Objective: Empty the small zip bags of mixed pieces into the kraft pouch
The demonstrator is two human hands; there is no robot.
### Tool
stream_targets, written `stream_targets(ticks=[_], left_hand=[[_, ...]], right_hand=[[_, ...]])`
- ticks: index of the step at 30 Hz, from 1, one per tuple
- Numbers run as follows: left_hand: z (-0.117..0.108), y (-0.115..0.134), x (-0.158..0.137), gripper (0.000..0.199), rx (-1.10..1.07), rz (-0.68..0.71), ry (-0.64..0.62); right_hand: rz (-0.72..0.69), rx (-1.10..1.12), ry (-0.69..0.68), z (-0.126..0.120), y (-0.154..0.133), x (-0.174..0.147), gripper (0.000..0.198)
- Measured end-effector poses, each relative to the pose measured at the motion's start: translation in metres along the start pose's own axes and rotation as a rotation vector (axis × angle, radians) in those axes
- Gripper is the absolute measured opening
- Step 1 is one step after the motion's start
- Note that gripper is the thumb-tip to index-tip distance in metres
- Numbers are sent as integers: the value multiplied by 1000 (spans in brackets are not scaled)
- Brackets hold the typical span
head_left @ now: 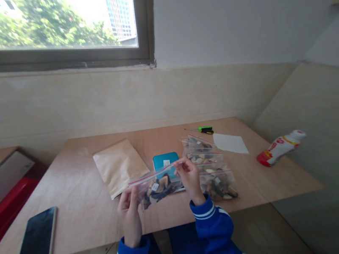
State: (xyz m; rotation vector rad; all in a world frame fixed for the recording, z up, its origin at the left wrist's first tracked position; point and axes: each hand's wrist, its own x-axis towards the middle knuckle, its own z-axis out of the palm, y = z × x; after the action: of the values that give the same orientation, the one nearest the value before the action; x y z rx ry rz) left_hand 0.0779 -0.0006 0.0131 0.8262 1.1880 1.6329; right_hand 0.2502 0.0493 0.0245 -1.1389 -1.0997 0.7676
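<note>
Both hands hold up one clear zip bag [162, 184] with a red-edged seal, and dark and tan dried pieces with a small white label show inside it. My left hand [129, 208] pinches the bag's left edge below the seal. At the upper right corner, my right hand [190, 177] grips the seal strip between thumb and fingers. Behind the bag lies a blue-topped device [161, 161] with a white label, partly hidden. More filled zip bags [219, 183] lie overlapping in a row just right of my right hand.
A brown paper envelope [119, 163] lies left of the device. Green and black screwdrivers [205, 129] and white paper [230, 143] are at the back right. A red-and-white bottle [280, 148] stands at the right. A plugged-in tablet [35, 245] overhangs the front left edge.
</note>
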Motion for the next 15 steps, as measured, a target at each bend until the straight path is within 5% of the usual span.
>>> stream_targets(ticks=[15], left_hand=[[6, 11, 11, 28, -72, -5, 61]], right_hand=[[3, 5, -174, -18, 4, -6, 24]])
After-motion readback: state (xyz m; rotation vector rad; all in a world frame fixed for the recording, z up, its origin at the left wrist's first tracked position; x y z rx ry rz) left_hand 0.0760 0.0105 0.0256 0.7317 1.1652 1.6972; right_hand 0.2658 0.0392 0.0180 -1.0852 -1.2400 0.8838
